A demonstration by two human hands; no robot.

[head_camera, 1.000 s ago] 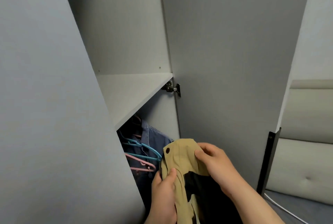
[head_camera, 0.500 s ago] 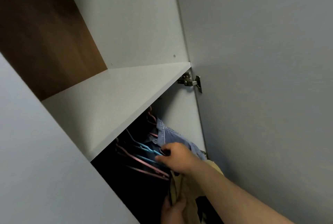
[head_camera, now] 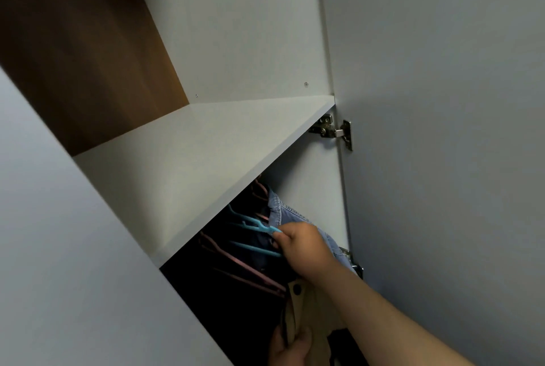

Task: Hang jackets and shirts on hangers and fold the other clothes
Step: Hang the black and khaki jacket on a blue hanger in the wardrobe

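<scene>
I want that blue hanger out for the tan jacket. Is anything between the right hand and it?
Nothing visible: the right hand already pinches the end of the blue hanger. A denim shirt hangs right beside it and pink hangers below it. The left hand holds the tan jacket lower down.

Left hand point(head_camera: 290, 348) cut off below
</scene>
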